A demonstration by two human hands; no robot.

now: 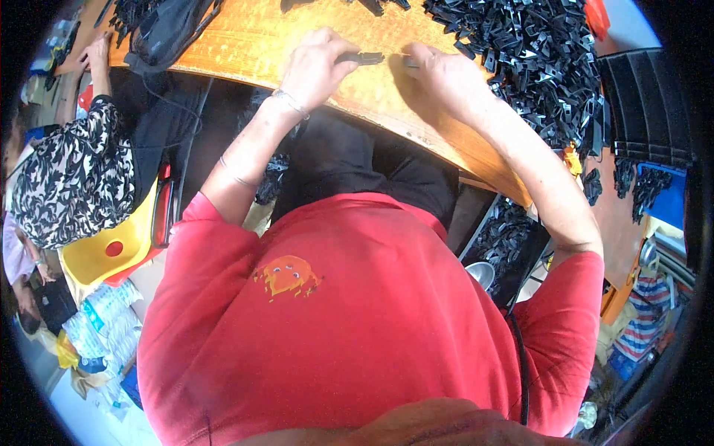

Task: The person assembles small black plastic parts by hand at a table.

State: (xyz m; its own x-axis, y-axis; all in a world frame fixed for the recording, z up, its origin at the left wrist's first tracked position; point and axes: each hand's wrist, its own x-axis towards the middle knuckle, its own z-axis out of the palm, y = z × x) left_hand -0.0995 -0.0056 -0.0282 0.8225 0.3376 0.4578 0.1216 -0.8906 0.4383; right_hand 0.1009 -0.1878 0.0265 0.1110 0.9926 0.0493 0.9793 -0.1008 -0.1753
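Note:
My left hand [316, 68] is above the wooden table [245, 37], its thumb and fingers pinching a small dark plastic piece [370, 58] that points to the right. A short gap away, my right hand [450, 80] has its fingers pressed together. A sliver of something thin shows at those fingertips, too small to name. Just beyond my right hand lies a large heap of small black plastic parts [535, 70], spread over the table's right side.
A dark mesh bag [172, 33] lies on the table's left. Co-worker in patterned top [74, 171] sits at left, one hand on the table edge, near a yellow plastic stool [111, 249]. A black ribbed panel [645, 108] and a blue bin [664, 193] stand right.

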